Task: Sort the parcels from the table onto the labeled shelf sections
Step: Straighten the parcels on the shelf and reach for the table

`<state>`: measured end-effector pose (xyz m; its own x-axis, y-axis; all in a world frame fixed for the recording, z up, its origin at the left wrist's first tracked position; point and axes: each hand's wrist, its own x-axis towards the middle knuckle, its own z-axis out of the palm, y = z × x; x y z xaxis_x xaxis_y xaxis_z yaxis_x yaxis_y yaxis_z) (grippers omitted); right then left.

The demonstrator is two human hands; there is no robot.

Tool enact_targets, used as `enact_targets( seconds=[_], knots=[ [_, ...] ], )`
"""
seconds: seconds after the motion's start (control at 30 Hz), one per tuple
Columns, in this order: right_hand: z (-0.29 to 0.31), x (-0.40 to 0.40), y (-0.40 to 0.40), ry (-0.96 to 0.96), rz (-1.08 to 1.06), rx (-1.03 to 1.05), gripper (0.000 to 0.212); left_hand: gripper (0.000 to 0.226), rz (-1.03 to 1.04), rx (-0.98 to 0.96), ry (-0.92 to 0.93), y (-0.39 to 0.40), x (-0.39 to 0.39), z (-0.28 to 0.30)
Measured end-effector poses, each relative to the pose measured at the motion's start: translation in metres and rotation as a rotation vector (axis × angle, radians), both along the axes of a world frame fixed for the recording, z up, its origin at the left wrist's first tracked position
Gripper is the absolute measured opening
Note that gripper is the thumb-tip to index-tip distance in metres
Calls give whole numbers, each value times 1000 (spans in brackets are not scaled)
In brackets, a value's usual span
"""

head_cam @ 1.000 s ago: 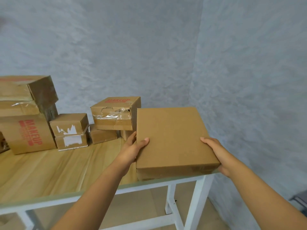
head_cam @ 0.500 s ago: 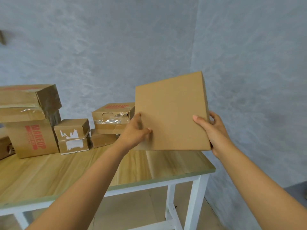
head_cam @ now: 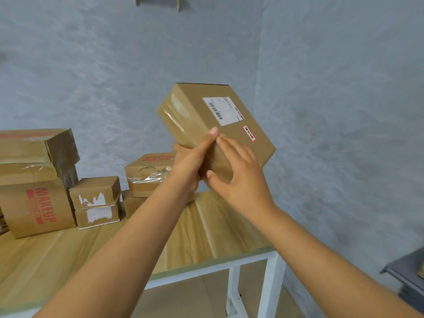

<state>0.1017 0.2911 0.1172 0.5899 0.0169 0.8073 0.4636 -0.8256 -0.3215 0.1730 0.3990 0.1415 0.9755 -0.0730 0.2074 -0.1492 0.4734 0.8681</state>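
Parcel (head_cam: 207, 115) tilted above table (head_cam: 206, 237), left hand (head_cam: 187, 166) and right hand (head_cam: 238, 180) gripping its lower end, red sticker (head_cam: 249, 133) possibly handwritten.

**Grey walls, a bracket, a dark corner object**

Mottled grey walls (head_cam: 114, 76) fill the upper frame, meeting in a corner right of centre. A metal bracket (head_cam: 158, 2) hangs at the top edge. At the lower right edge sits a dark grey object (head_cam: 408, 278), partly cut off. Tan flooring (head_cam: 183, 297) shows along the bottom.
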Motion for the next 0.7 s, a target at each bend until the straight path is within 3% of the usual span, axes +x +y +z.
enact_targets(
  seconds=[0.17,0.27,0.43,0.5,0.57,0.7],
  knots=[
    [4,7,-3,97,217,71,44,87,87,132,18,27,8,-10],
    [-2,18,-26,197,55,86,49,88,42,207,8,56,13,-13],
    [-9,28,-62,417,-173,356,67,69,-19,261,14,99,15,-25],
    [-11,27,-68,523,-105,582,72,68,-36,237,41,108,13,-31],
    [-11,24,-68,605,11,792,64,66,-39,177,68,115,12,-34],
    [-6,22,-69,752,290,933,43,52,-96,160,42,129,6,-32]
  ],
)
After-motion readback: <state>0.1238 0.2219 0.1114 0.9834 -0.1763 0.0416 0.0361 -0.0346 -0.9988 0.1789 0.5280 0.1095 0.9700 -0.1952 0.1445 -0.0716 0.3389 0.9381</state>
